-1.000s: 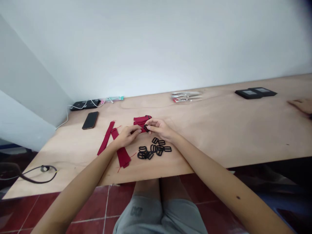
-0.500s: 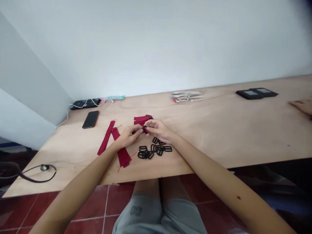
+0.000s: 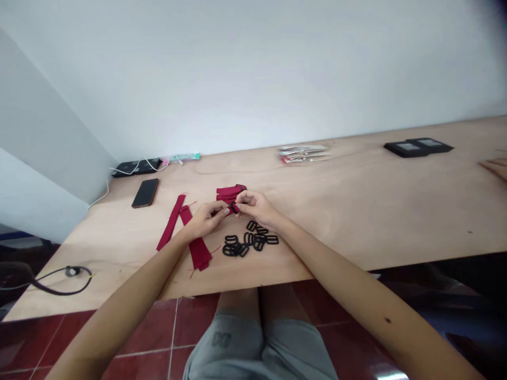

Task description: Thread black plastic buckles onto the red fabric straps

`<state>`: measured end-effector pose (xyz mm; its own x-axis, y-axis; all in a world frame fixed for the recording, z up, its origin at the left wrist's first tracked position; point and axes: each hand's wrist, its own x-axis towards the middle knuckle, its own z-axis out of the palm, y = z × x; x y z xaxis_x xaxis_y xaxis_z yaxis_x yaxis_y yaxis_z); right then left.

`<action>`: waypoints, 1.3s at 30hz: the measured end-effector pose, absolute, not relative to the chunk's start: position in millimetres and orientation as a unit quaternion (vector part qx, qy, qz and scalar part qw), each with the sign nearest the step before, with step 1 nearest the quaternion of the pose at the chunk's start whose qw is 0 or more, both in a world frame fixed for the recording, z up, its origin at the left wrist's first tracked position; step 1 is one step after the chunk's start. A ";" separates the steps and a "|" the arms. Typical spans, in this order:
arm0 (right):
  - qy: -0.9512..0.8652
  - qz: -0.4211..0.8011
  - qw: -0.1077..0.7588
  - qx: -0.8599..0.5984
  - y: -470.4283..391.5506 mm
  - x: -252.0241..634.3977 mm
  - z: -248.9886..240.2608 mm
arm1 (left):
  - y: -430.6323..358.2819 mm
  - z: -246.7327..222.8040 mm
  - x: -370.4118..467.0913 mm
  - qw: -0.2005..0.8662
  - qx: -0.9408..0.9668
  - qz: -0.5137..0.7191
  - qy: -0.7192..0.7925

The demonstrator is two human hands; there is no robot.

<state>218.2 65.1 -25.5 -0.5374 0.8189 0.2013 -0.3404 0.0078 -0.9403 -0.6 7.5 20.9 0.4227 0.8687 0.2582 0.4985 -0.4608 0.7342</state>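
Note:
My left hand point(image 3: 204, 219) is closed in a pinch at a small black strap slider point(image 3: 233, 206). A red fabric strap point(image 3: 236, 208) passes through the slider, and my right hand point(image 3: 256, 207) pinches it from the other side. The fingers hide part of both pieces. Just behind my hands lies a stack of red straps point(image 3: 226, 192) with black sliders at their right end. Nearer me is a loose pile of black sliders point(image 3: 249, 239). Flat red strips point(image 3: 171, 221) lie to the left, some partly under my left forearm.
A phone point(image 3: 145, 193) lies at the left, before black boxes point(image 3: 137, 167) with a white cable. Plastic packets point(image 3: 303, 153) rest near the wall. Two black devices point(image 3: 418, 148) are at the back right. Another person's hand point(image 3: 497, 168) touches the right edge. A dark cable point(image 3: 61, 292) loops front left.
My fingers have shifted slightly at the slider, and more of the red strap shows between them. The view has tilted a little. The other person's hand has moved slightly right.

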 end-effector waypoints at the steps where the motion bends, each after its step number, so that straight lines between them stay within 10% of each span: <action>1: -0.564 0.670 0.434 -0.213 65.2 217.8 -25.8 | 7.4 20.9 -0.3 0.287 0.794 0.321 0.430; 39: -0.743 0.465 0.430 -0.217 59.0 217.6 -16.1 | 16.6 -2.2 -1.0 0.107 0.817 0.431 0.367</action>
<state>217.6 59.0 -16.1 -0.5364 0.7221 0.4368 -0.0781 0.4729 -0.8776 -1.0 16.6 -2.2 0.3591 0.6919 0.6264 0.5068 -0.7081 0.4916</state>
